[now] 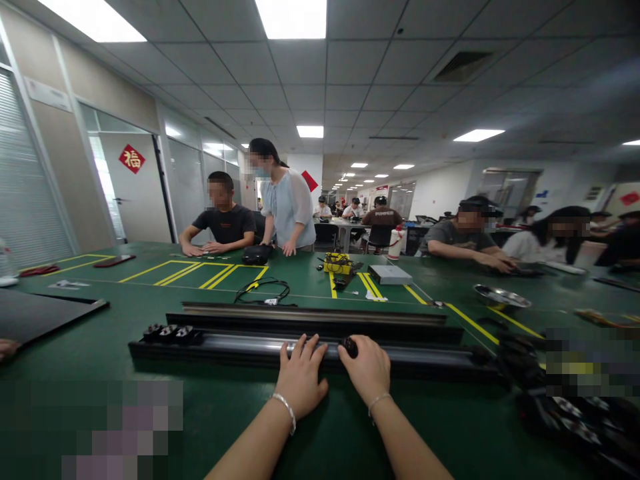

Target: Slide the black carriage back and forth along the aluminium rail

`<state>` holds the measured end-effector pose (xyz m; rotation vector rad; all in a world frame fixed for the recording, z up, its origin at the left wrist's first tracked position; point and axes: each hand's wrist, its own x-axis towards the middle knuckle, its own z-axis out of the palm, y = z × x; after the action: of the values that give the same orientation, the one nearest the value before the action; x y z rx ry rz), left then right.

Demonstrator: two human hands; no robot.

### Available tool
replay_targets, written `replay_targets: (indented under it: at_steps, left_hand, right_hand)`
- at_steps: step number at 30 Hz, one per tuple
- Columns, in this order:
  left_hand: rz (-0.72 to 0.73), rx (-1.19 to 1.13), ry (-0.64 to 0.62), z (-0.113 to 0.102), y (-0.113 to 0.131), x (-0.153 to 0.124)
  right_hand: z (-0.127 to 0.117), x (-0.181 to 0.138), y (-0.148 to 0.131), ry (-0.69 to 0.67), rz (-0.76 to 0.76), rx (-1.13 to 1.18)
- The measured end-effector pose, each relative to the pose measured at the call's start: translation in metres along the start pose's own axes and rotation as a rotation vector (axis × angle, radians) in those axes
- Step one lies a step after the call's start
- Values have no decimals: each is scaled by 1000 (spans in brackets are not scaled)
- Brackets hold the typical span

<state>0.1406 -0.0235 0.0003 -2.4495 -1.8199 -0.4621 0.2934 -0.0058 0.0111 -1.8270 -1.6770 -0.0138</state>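
A long black channel-shaped rail (235, 347) lies crosswise on the green table in front of me. My left hand (303, 377) rests on its middle with the fingers spread and holds nothing. Just right of it, my right hand (369, 370) pinches a small round black part (350, 346) over the rail; its exact kind is hard to make out. Several small black pieces with light metallic tops (170, 332) sit in the rail's left end. Behind it lies a second dark rail (310, 316), parallel to the first.
Black parts (575, 420) are heaped at the right, and a round metal dish (501, 295) stands beyond them. Farther back are a black cable (263, 291), a yellow device (337, 263) and a grey box (390, 275). A dark panel (45, 317) lies left; other people surround the table.
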Motion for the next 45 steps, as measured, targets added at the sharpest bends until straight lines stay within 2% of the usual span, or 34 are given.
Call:
replay_targets:
  at_steps: [6,23,45]
  left_hand:
    - [22,-16,38,2,-2,-1]
    - [3,-7,5,-3,1,-2]
    - [21,-37,45,1,-2,-1]
  right_hand:
    - [2,-1,0,30,8,-15]
    - [9,-1,5,80,-12,-53]
    - [5,-1,2,60,3,-48]
